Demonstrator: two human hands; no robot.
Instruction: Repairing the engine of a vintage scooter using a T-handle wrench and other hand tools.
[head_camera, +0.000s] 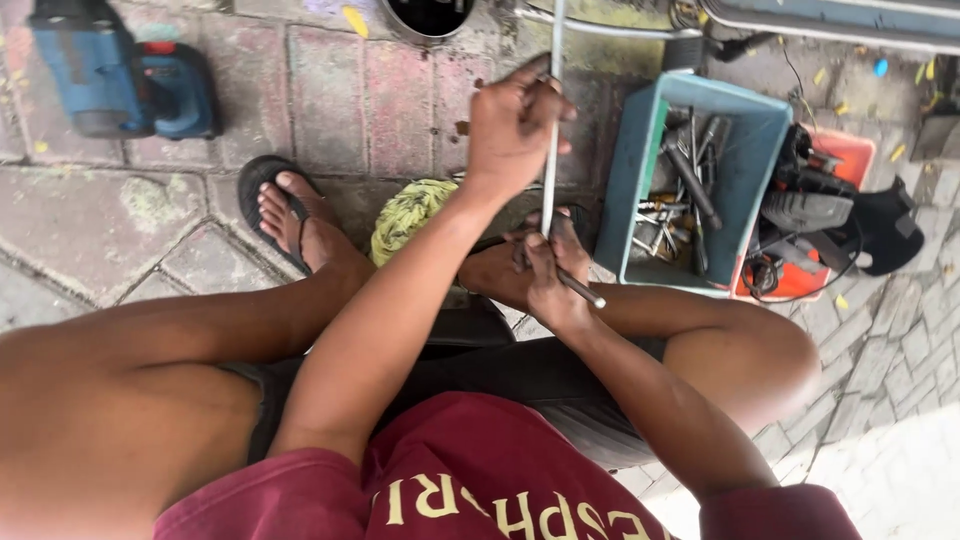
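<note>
Left hand (510, 125) is clenched high on a thin upright grey metal rod (552, 150); right hand (548, 285) is pinched around its lower end above the paving. Seemingly mid-adjustment; steady bracing is needed next.

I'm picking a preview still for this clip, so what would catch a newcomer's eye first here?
First the two bare hands at centre: the left hand grips a thin upright metal rod high up, the right hand holds its lower end beside a slim metal tool. Next, right of them, the open teal plastic toolbox full of metal tools on the brick paving. At top left lies a blue cordless power drill.
</note>
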